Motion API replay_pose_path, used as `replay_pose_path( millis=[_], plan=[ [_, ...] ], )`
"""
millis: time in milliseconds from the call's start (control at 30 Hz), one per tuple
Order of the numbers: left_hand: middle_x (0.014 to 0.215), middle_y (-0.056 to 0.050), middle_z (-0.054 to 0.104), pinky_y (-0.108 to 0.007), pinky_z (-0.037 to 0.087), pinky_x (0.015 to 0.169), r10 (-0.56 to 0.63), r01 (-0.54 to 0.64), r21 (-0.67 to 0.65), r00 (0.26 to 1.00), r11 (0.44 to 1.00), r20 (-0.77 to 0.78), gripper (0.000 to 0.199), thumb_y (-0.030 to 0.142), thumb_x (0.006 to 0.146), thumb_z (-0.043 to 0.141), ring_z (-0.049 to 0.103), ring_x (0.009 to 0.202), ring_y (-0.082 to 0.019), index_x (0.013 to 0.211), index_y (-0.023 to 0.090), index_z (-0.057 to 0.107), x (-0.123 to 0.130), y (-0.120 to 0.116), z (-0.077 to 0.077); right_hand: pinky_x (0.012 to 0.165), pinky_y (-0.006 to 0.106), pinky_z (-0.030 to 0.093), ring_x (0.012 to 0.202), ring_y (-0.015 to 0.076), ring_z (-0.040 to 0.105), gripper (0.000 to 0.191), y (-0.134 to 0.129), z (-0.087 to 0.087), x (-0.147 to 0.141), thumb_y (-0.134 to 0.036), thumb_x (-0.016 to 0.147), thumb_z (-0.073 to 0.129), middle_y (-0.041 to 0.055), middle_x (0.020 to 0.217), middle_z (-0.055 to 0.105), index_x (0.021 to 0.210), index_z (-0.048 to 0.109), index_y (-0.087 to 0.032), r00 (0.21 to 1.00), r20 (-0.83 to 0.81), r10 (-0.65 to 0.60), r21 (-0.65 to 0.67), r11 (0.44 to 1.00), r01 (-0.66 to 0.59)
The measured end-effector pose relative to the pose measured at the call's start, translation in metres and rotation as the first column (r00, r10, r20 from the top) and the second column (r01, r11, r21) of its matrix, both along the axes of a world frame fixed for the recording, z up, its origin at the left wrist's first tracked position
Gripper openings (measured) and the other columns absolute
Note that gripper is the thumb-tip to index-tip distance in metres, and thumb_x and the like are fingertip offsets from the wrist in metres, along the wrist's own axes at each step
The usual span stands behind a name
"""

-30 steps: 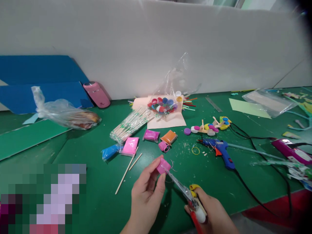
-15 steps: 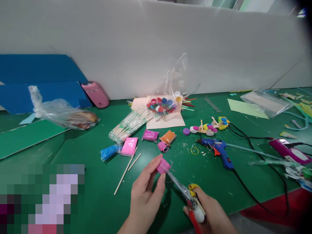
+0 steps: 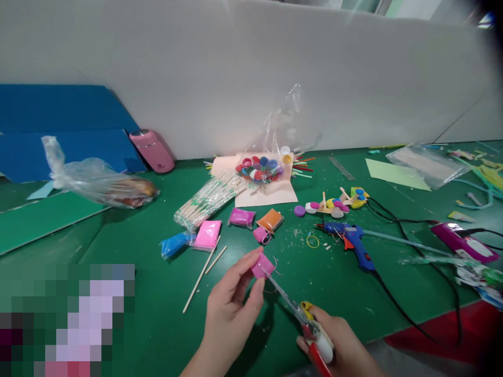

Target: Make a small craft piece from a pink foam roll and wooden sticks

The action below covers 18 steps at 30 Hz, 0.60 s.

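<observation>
Between its thumb and fingers my left hand [image 3: 234, 305] pinches a small pink bottle cap [image 3: 262, 266], with a thin loose ring strip at its right side. Closed round the handles of a pair of scissors [image 3: 288, 300] is my right hand [image 3: 341, 335]. Red and yellow show on the handles, with a white part beside them. The narrow blades reach up and left, and their tips meet the cap; whether they are inside or against it I cannot tell. Beyond my hands lies another pink cap [image 3: 260, 234] with a ring, close to an orange clay packet [image 3: 271, 220].
A blue glue gun [image 3: 356, 241] and its cord lie to the right, near a stick-and-cap model [image 3: 328, 206]. Clay packets, two wooden sticks [image 3: 202, 272], bagged sticks [image 3: 210, 201] and a bag of caps [image 3: 261, 172] lie ahead. A pink flask [image 3: 152, 152] leans at the back left.
The scissors' handles have swung slightly down, and the blades look closer together at the cap. My left hand still pinches the cap in nearly the same spot.
</observation>
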<state>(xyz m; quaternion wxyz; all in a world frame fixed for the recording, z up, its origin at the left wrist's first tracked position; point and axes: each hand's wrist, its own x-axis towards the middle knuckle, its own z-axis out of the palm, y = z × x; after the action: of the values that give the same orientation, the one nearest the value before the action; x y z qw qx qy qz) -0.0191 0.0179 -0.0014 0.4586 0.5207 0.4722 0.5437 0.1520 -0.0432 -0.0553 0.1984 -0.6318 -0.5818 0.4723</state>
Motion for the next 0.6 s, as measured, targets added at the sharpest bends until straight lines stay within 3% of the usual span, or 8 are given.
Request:
replay_pose_path(
  millis=[167,300,500,600],
  plan=[
    [0.104,-0.008,0.065,-0.032,0.049,0.083,-0.035,0.035,-0.016,0.999,0.999,0.009,0.031,0.014,0.068,0.061,0.059,0.096,-0.022,0.098,0.021,0.064,-0.004,0.002,0.001,0.039,0.016,0.033,0.042,0.008,0.042,0.025,-0.001,-0.001,0.008,-0.04,0.063,0.061,-0.0058,0.047,0.045,0.056,0.048,-0.02,0.998,-0.059,0.022,-0.025,0.999,-0.023],
    [0.108,-0.006,0.063,-0.031,0.046,0.087,-0.072,0.081,0.083,0.991,0.993,-0.109,0.036,0.009,0.071,0.057,0.056,0.102,-0.02,0.103,0.024,0.061,-0.004,0.001,0.0,0.04,0.016,0.032,0.043,0.0064,0.036,0.03,-0.005,0.001,0.019,-0.044,0.061,0.062,-0.0072,0.046,0.038,0.056,0.046,-0.019,0.987,-0.155,0.05,-0.08,0.995,-0.063],
    [0.11,-0.005,0.061,-0.031,0.044,0.089,-0.051,0.113,0.213,0.959,0.97,-0.278,0.043,0.005,0.07,0.055,0.055,0.102,-0.019,0.107,0.027,0.058,-0.005,0.003,-0.002,0.041,0.018,0.036,0.04,0.0073,0.038,0.041,-0.004,-0.002,0.022,-0.056,0.07,0.049,-0.0061,0.044,0.036,0.051,0.046,-0.019,0.942,-0.329,-0.067,-0.283,0.959,-0.031],
    [0.108,-0.006,0.063,-0.031,0.045,0.087,-0.022,0.109,0.244,0.942,0.964,-0.333,0.042,0.005,0.069,0.056,0.057,0.1,-0.02,0.105,0.025,0.059,-0.004,0.005,-0.001,0.042,0.018,0.037,0.04,0.0081,0.042,0.047,-0.003,-0.001,0.024,-0.057,0.074,0.043,-0.0046,0.042,0.039,0.048,0.047,-0.018,0.948,-0.311,-0.071,-0.288,0.957,-0.023]
  ],
)
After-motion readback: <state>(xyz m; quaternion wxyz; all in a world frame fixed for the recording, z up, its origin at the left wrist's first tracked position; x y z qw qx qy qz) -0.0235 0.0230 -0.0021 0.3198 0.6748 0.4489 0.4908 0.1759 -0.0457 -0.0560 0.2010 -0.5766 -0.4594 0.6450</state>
